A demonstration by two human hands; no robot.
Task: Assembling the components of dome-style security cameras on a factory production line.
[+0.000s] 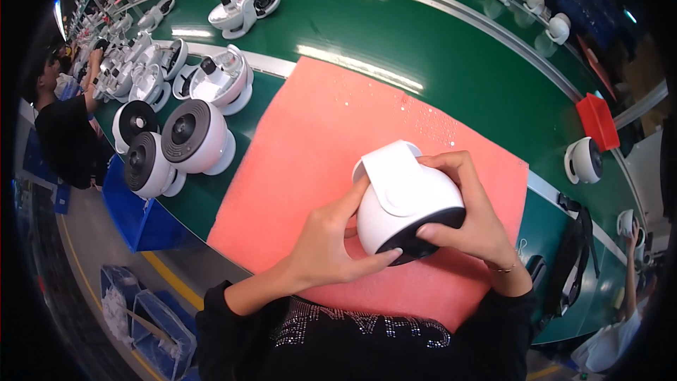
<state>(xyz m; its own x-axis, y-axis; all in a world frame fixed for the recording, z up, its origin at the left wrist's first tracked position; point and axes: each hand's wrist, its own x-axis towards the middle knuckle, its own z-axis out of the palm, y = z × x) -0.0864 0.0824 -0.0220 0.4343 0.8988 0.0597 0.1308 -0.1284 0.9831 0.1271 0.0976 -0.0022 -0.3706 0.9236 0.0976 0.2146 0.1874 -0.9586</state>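
Note:
Between my two hands is a white ball-shaped device (pixel 423 194) with a black front face and a white curved stand bracket. It is tilted, with the black face turned down toward me and the bracket on top. My left hand (pixel 331 240) wraps its left side, the thumb against the lower edge of the black face. On the right side my right hand (pixel 469 215) grips the shell, its thumb pressed on the black face. Below the device lies a pink foam mat (pixel 282 162). The parts of the device under my fingers are hidden.
Several similar white devices (pixel 201 142) stand left of the mat, some of them opened. A blue bin (pixel 144 219) sits beneath that table edge. At the right are a red bin (pixel 597 121), another white device (pixel 580 161) and a black strap (pixel 575 261). Co-workers are at both sides.

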